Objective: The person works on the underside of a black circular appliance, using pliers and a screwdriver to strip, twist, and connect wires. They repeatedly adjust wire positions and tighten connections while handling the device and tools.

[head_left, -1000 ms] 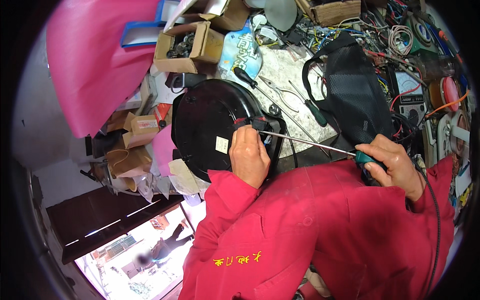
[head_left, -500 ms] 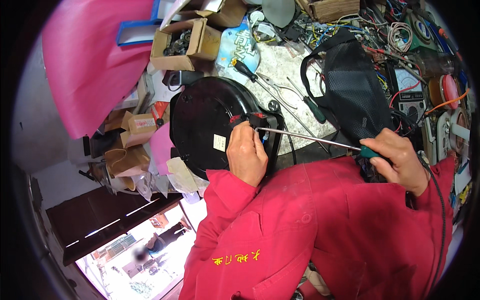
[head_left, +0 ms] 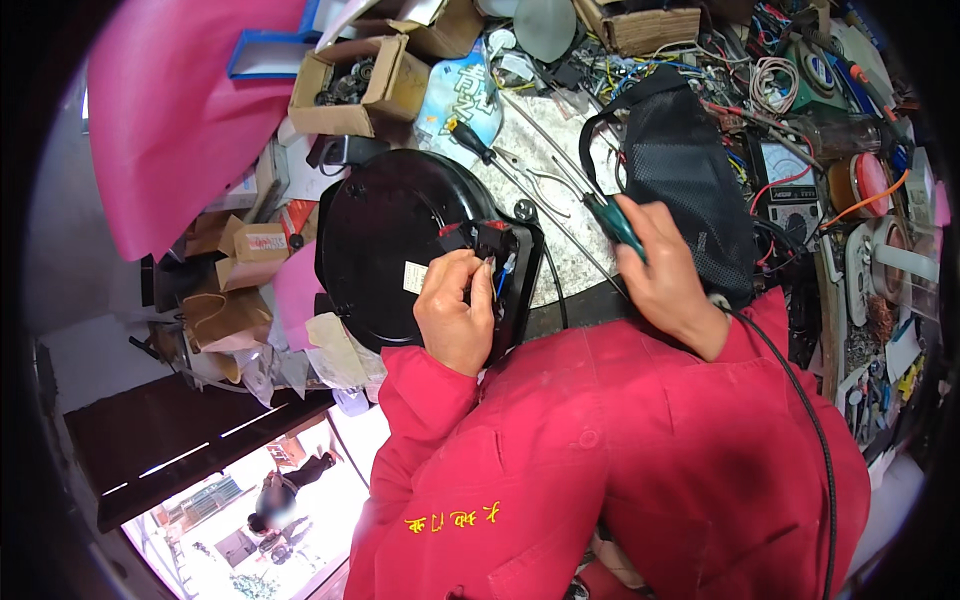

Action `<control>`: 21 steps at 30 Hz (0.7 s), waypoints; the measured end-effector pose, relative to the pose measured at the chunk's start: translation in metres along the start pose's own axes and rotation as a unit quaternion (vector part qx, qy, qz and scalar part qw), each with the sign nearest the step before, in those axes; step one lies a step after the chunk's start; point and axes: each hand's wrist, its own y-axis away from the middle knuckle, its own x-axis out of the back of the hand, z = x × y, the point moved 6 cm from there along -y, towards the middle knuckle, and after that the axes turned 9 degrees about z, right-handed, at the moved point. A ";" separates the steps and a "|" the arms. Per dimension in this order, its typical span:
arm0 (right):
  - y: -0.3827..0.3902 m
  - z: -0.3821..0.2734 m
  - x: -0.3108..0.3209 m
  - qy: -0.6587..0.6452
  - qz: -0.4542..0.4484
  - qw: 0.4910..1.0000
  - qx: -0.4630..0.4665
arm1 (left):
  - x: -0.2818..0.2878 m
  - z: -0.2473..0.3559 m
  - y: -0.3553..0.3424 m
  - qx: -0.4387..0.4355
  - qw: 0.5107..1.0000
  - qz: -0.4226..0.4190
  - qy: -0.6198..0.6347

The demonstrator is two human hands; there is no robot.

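My left hand (head_left: 455,310) is closed with fingertips pinched at a black switch housing with red parts (head_left: 488,235) on the black round appliance base (head_left: 370,260), beside a blue wire (head_left: 506,274); what it grips is too small to make out. My right hand (head_left: 663,275) is closed around a green screwdriver handle (head_left: 620,228), low among the bench tools beside the black mesh bag (head_left: 685,180), with steel shafts pointing up-left. Near the appliance lie pliers (head_left: 545,188) and a yellow-tipped black screwdriver (head_left: 470,140).
Cardboard boxes (head_left: 355,118) and pink sheeting (head_left: 180,120) fill the left back. Tangled wires, an analog meter (head_left: 785,175) and tape rolls crowd the right. A black cord (head_left: 810,420) hangs over my red clothing. At lower left, another person (head_left: 275,500) is seen through a bright opening.
My right hand has moved left and up with its screwdriver, whose shaft has left the switch housing and swung to point toward the back. My left hand stays at the housing.
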 end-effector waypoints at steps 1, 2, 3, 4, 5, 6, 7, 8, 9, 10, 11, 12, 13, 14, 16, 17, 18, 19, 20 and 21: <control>-0.005 0.000 -0.012 0.018 0.021 0.999 0.041 | 0.001 0.000 0.001 0.007 1.000 0.004 0.007; -0.009 0.003 -0.024 0.046 0.012 0.998 0.048 | 0.002 -0.001 0.002 0.013 1.000 0.009 0.013; -0.013 0.005 -0.035 0.075 0.003 0.996 0.053 | 0.003 -0.001 0.003 0.020 0.999 0.013 0.022; -0.015 0.008 -0.043 0.104 -0.006 0.993 0.057 | 0.004 -0.001 0.004 0.022 0.999 0.015 0.025; -0.017 0.010 -0.050 0.120 -0.006 0.991 0.065 | 0.005 -0.001 0.005 0.025 0.999 0.017 0.027; -0.017 0.013 -0.056 0.137 -0.005 0.988 0.073 | 0.005 0.000 0.006 0.028 0.999 0.019 0.030; -0.019 0.016 -0.061 0.154 -0.004 0.985 0.080 | 0.004 -0.001 0.005 0.043 0.998 0.019 0.042; -0.022 0.017 -0.064 0.172 0.013 0.981 0.094 | 0.004 -0.001 0.005 0.060 0.997 0.018 0.052; -0.025 0.020 -0.066 0.193 0.032 0.974 0.114 | 0.004 -0.002 0.004 0.077 0.995 0.018 0.063; -0.028 0.024 -0.066 0.214 0.051 0.966 0.135 | 0.003 -0.004 0.004 0.085 0.994 0.019 0.069; -0.031 0.023 -0.065 0.234 0.069 0.957 0.156 | 0.002 -0.007 0.005 0.094 0.993 0.021 0.075; -0.036 0.023 -0.064 0.270 0.077 0.947 0.156 | 0.001 -0.009 0.006 0.103 0.991 0.022 0.081; -0.038 0.024 -0.068 0.292 0.063 0.941 0.160 | 0.002 -0.010 0.007 0.108 0.991 0.022 0.081; -0.040 0.025 -0.071 0.313 0.050 0.934 0.163 | 0.002 -0.010 0.007 0.112 0.990 0.021 0.081; -0.044 0.032 -0.084 0.356 0.023 0.918 0.175 | 0.002 -0.010 0.008 0.118 0.989 0.018 0.083; -0.046 0.028 -0.090 0.359 0.027 0.912 0.196 | 0.003 -0.009 0.008 0.120 0.989 0.016 0.086; -0.049 0.027 -0.098 0.373 0.002 0.907 0.193 | 0.003 -0.009 0.008 0.123 0.988 0.014 0.089; -0.053 0.025 -0.105 0.388 -0.024 0.902 0.190 | 0.002 -0.009 0.008 0.124 0.988 0.010 0.091; -0.056 0.027 -0.114 0.394 -0.050 0.902 0.167 | 0.003 -0.010 0.008 0.126 0.988 0.007 0.092; -0.060 0.023 -0.117 0.368 -0.031 0.912 0.180 | 0.003 -0.010 0.008 0.127 0.987 0.004 0.093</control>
